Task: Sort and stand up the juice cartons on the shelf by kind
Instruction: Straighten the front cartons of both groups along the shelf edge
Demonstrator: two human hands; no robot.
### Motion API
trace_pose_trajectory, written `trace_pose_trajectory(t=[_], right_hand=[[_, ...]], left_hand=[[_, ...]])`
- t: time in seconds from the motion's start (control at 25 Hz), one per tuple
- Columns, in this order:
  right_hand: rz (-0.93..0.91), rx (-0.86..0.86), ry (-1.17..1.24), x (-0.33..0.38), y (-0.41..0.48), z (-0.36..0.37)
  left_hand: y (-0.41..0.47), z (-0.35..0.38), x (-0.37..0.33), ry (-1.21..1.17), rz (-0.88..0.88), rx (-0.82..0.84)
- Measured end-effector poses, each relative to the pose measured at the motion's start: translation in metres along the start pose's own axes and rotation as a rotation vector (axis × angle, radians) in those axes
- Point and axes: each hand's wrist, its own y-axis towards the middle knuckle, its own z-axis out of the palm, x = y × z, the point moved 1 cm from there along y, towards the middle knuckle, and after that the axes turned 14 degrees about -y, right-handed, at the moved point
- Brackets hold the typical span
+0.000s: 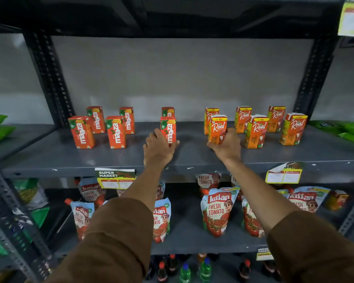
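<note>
The left hand [158, 148] was wrapped around a red mango juice box [168, 130], and the right hand [226, 147] was wrapped around an orange fruit juice box [217, 129]. Both boxes stood straight up on the gray shelf [192, 154], near its front edge, with the hands closed around their lower halves.

To the left of the left hand stood four more red boxes [99, 125], two in front and two behind. One more red box [168, 111] stood right behind the held one. To the right of the right hand stood four orange boxes [274, 125], and another orange box [209, 119] hid just behind the held one. So the kinds looked sorted already, red on one side and orange on the other (nothing was lying down that I could see).

The job looked nearly done. To finish it well, each hand should press its box flat on its bottom, turn the name to face the front, and line it up with the front row beside it. The held red box sat apart from its friends, so it could slide a bit toward them. Then the fingers should open slowly, so the light boxes would not tip over or bump the ones behind.
</note>
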Motion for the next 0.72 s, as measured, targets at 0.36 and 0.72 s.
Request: trace_pose_trajectory(t=[0.36, 0.72], right_hand=[[-0.017, 0.038, -0.05, 0.012, -0.01, -0.007], [-0.023, 0.014, -0.093, 0.011, -0.005, -0.001]], left_hand=[[-0.004, 0.003, 0.0, 0.106, -0.017, 0.028], [-0.001, 0.004, 0.0, 0.155, -0.032, 0.032]])
